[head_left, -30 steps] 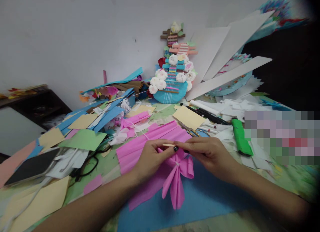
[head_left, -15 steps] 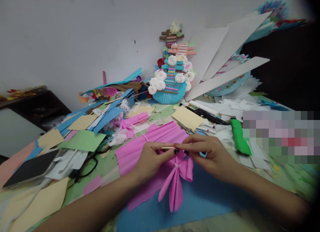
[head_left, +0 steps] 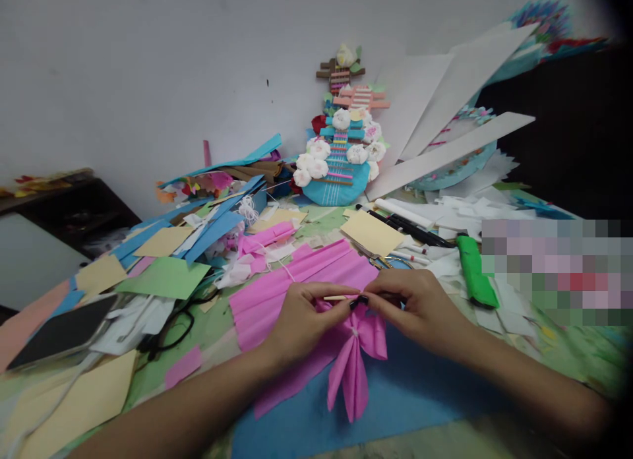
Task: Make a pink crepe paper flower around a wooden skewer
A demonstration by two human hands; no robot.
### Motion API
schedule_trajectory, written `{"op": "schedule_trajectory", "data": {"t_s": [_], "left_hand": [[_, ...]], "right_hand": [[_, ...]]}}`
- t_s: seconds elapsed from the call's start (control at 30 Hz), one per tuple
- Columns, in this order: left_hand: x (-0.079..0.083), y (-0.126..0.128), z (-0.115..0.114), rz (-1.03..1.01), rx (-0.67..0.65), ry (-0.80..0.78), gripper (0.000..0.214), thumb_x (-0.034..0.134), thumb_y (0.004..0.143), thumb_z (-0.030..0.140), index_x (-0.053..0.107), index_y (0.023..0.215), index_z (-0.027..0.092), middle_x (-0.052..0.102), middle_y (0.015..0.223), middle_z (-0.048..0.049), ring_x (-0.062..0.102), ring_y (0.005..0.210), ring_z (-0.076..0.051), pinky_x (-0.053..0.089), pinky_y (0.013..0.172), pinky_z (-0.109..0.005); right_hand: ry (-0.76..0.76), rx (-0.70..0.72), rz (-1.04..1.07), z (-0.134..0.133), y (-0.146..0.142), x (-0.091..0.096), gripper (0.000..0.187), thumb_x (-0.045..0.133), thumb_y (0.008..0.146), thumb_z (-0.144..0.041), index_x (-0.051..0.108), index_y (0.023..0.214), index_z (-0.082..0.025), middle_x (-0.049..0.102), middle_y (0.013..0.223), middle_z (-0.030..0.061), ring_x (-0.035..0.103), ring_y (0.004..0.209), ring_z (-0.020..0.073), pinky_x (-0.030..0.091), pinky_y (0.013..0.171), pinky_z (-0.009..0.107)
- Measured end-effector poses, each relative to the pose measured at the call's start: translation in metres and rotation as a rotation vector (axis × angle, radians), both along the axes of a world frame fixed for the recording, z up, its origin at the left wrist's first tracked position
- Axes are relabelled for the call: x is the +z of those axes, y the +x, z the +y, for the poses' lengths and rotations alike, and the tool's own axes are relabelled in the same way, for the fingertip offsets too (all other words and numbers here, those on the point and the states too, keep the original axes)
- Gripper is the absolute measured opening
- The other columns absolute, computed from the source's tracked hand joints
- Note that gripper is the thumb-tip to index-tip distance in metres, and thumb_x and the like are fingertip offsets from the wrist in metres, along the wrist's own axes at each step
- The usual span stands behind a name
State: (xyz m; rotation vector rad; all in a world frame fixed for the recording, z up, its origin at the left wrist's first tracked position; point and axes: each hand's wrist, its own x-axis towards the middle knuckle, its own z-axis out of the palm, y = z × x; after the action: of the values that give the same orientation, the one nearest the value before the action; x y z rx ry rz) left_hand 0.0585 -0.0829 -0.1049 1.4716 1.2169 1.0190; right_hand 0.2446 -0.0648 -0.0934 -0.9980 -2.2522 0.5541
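My left hand (head_left: pixel 299 314) pinches a thin pale stick (head_left: pixel 335 298) between thumb and forefinger. Just beside it, my right hand (head_left: pixel 418 306) is closed at the fingertips on the upper edge of a pink crepe paper bow (head_left: pixel 353 380). The thumbs of both hands meet there and hide the exact grip. The bow is tied at its middle with white string (head_left: pixel 354 332), and its petal-like ends hang down. Under the hands lie a pleated pink crepe paper sheet (head_left: pixel 291 287) and a blue sheet (head_left: pixel 395 406).
Scissors (head_left: pixel 386 261), a yellow paper pad (head_left: pixel 370 232) and a green tube-shaped thing (head_left: pixel 475 271) lie beyond my right hand. Paper scraps and a dark tablet-like slab (head_left: pixel 62 330) cover the left side. A flower-decorated paper guitar (head_left: pixel 336 172) leans against the wall.
The bow has shifted slightly right and turned a little. My right fingers have curled in, from stretched along the stick to a pinch against my left fingertips.
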Motion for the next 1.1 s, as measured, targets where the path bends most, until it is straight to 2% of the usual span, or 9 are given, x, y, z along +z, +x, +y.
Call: {"op": "schedule_trajectory", "data": {"t_s": [0.1, 0.27, 0.53, 0.73, 0.9, 1.1], "left_hand": [[0.0010, 0.0013, 0.0003, -0.018, 0.031, -0.020, 0.025, 0.069, 0.069, 0.021, 0.073, 0.093, 0.013, 0.074, 0.080, -0.0066, 0.066, 0.066, -0.016, 0.049, 0.058, -0.022], [0.0020, 0.0022, 0.0018, -0.009, 0.028, 0.026, 0.011, 0.070, 0.067, 0.020, 0.073, 0.074, 0.013, 0.071, 0.070, -0.0044, 0.063, 0.063, -0.014, 0.047, 0.060, -0.022], [0.0026, 0.0020, 0.0007, -0.065, -0.023, -0.048, 0.007, 0.068, 0.068, 0.017, 0.068, 0.071, 0.011, 0.063, 0.061, -0.0004, 0.055, 0.056, -0.009, 0.040, 0.054, -0.018], [0.0025, 0.0000, -0.0004, -0.109, -0.071, -0.092, 0.013, 0.070, 0.069, 0.021, 0.067, 0.075, 0.011, 0.064, 0.064, -0.0014, 0.057, 0.058, -0.011, 0.045, 0.057, -0.021], [0.0010, -0.0020, 0.0012, -0.097, -0.081, -0.016, 0.011, 0.068, 0.071, 0.021, 0.070, 0.078, 0.011, 0.068, 0.069, -0.0027, 0.059, 0.063, -0.011, 0.044, 0.060, -0.019], [-0.0036, -0.0040, 0.0032, -0.044, -0.052, 0.063, 0.013, 0.068, 0.073, 0.020, 0.074, 0.083, 0.014, 0.073, 0.078, -0.0046, 0.065, 0.071, -0.014, 0.049, 0.065, -0.021]], "right_hand": [[0.009, -0.023, 0.028, -0.0010, -0.0010, 0.0002, 0.025, 0.051, 0.085, -0.024, 0.070, 0.071, -0.014, 0.057, 0.056, 0.0003, 0.047, 0.051, 0.0089, 0.031, 0.050, 0.022], [-0.048, -0.082, 0.095, -0.0035, -0.0030, 0.0001, 0.021, 0.054, 0.082, -0.025, 0.067, 0.069, -0.014, 0.062, 0.061, 0.0018, 0.051, 0.053, 0.0097, 0.035, 0.051, 0.021], [-0.112, -0.157, 0.103, -0.0072, -0.0053, -0.0013, 0.018, 0.057, 0.077, -0.026, 0.065, 0.064, -0.015, 0.064, 0.062, 0.0025, 0.055, 0.056, 0.0124, 0.039, 0.053, 0.024], [-0.194, -0.173, 0.140, -0.0085, -0.0060, -0.0010, 0.017, 0.060, 0.076, -0.028, 0.065, 0.067, -0.016, 0.066, 0.065, 0.0031, 0.058, 0.060, 0.0139, 0.042, 0.055, 0.025], [-0.227, -0.158, 0.175, -0.0068, -0.0071, -0.0014, 0.015, 0.062, 0.075, -0.027, 0.065, 0.067, -0.015, 0.066, 0.065, 0.0029, 0.059, 0.061, 0.0140, 0.044, 0.056, 0.024], [-0.114, -0.100, 0.137, -0.0062, -0.0055, 0.0014, 0.013, 0.058, 0.078, -0.024, 0.064, 0.072, -0.014, 0.064, 0.068, 0.0031, 0.057, 0.064, 0.0132, 0.043, 0.059, 0.024]]}}
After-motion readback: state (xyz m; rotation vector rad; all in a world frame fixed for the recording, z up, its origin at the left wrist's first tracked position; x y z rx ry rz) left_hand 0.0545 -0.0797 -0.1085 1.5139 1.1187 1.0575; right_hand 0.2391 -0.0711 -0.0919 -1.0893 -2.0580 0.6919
